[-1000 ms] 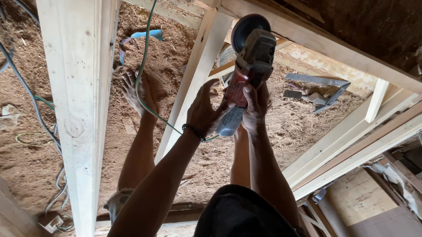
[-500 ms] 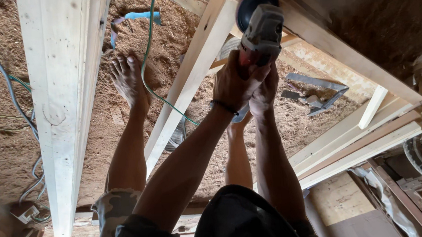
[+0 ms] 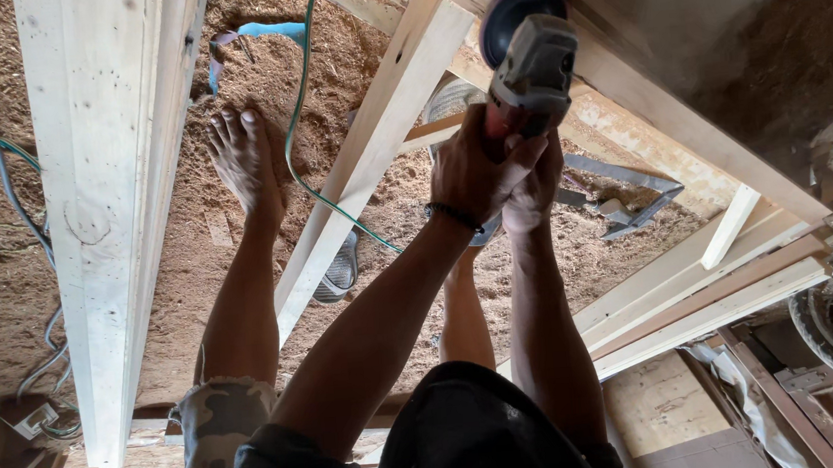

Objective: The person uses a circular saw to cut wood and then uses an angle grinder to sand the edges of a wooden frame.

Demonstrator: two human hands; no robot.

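- The wide pale plank (image 3: 101,189) fills the left side, its long axis running from 12 to 6 o'clock; since a second ago it has slid a little leftward in view.
- The slanted beam (image 3: 370,148) runs from 1 o'clock down to 7 o'clock, meeting the long rail (image 3: 686,129) near the top edge.
- The sawdust floor (image 3: 5,296) lies under everything, with a bare foot (image 3: 242,159) planted at 11 o'clock.
- The grinder (image 3: 528,72) sits at 1 o'clock of the view centre, its long axis running from 7 to 1 o'clock, its dark disc (image 3: 516,13) pointing to 1 o'clock against the rail. It now sits higher and further right than a second ago.
- The left hand (image 3: 476,170) wraps the grinder's red body, fingers curled tight around it; a second ago it was opened, only reaching for the handle.
- The right hand (image 3: 534,190) sits just below and behind, fingers closed on the grinder's rear.
- A green cord (image 3: 302,94) trails from 12 o'clock down to the wrists.
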